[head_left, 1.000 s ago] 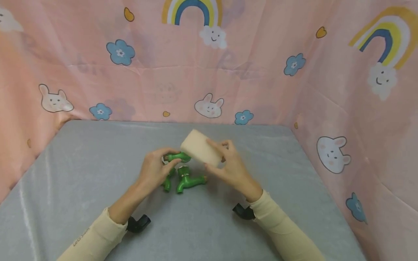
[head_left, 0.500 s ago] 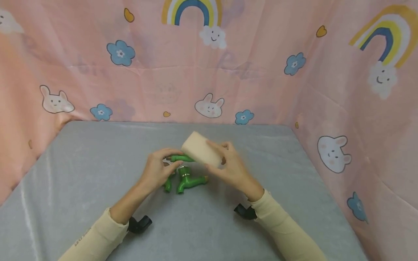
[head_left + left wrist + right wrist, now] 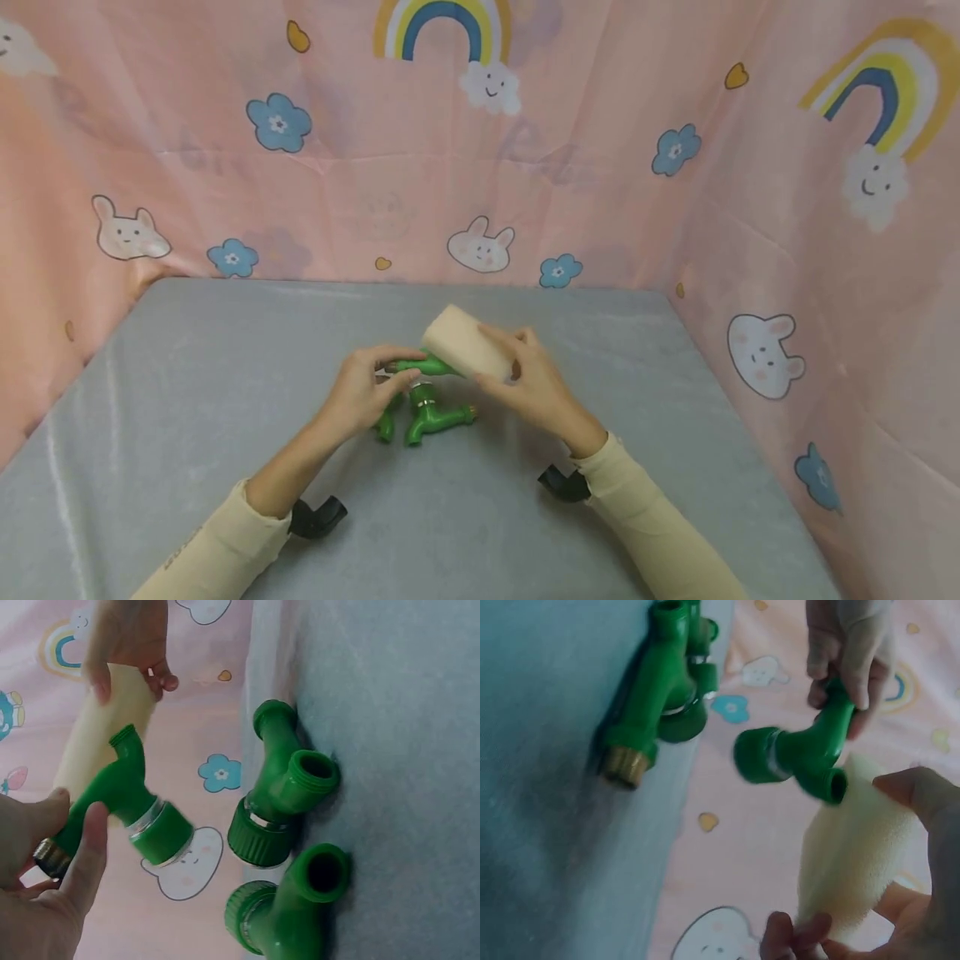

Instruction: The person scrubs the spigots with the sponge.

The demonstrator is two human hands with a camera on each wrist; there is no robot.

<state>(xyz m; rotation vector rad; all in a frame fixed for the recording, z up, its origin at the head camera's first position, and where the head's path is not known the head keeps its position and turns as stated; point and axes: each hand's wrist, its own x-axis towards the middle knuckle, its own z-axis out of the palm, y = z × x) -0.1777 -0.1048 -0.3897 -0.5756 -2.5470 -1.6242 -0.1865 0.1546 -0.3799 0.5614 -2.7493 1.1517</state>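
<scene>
My left hand pinches a green plastic tap near its brass threaded end, thumb on one side and fingers on the other. My right hand grips a cream sponge by its edges. The sponge is tilted and partly covers the held tap in the head view. In the right wrist view the tap's spout is right at the sponge's edge. Below the hands, one green tap lies on the table, its brass end to the right. Another green tap lies left of it, partly hidden by my left hand.
A grey cloth covers the table. Two short black curved pieces, on the left and on the right, show beside the sleeve cuffs. A pink patterned curtain hangs along the back and sides.
The sponge has shifted slightly right and down in the head view. My left hand has moved slightly right with the tap, whose front end now goes behind the sponge. The taps on the table stay put.
</scene>
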